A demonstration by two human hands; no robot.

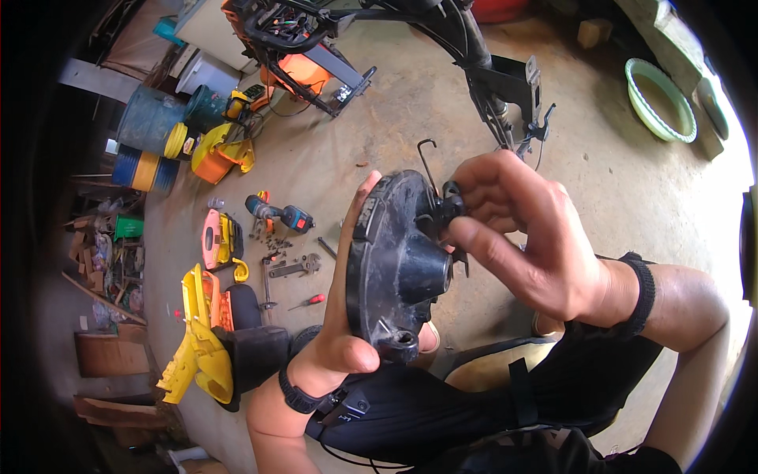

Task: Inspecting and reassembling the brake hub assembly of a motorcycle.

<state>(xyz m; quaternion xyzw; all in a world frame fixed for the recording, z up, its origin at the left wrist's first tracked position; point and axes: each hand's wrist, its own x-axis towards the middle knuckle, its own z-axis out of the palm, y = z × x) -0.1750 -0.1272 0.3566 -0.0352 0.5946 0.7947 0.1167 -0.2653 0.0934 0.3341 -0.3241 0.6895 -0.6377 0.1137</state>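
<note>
Concrete floor [371, 134] fills the middle of the frame, with blue drums [150, 118] at the upper left and a pale green tub [677, 130] at the upper right. Across the top stands a dark frame [474, 59], wires exposed at its upper-left end.

You have the round black housing [383, 237] at the centre of the frame, tilted up on edge and well apart from the frame. Your left hand [338, 320] is clamped on it, thumb at its lower edge and the other fingers behind its left rim. Your right hand [541, 245] has thumb and forefinger closed on a small black fitting [450, 204] at the housing's upper right. Beside that, a thin hooked rod [428, 164] sticks up; you can't tell from here where its lower end sits.

As for progress, the housing looks to be off any mount, and the fitting is at its side but not let go; whether it is seated or loose can't be told. Work at that spot seems unfinished. Left of centre, a drill [280, 213], a wrench [294, 266] and a screwdriver [308, 302] lie unused on the floor, and yellow panels [189, 340] lie at the lower left, detached.
</note>
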